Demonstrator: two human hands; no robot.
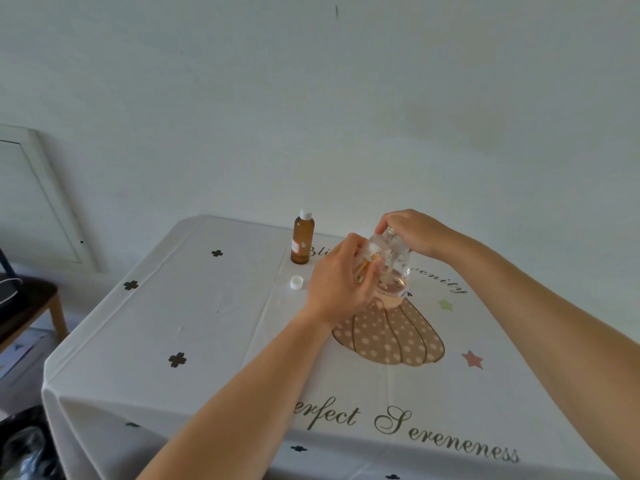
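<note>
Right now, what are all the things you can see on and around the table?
tablecloth: one, white with black clovers and lettering, draped in mid-view
clear bottle: one, see-through with an orange label, held in both hands over the tablecloth
brown bottle: one, amber with a white cap, upright at the tablecloth's far side
loose cap: one, white, on the tablecloth near the brown bottle
frame: one, white, leaning on the wall at left
stool: one, dark, left of the tablecloth
left hand: one, grips the clear bottle's side
right hand: one, grips its top
</note>
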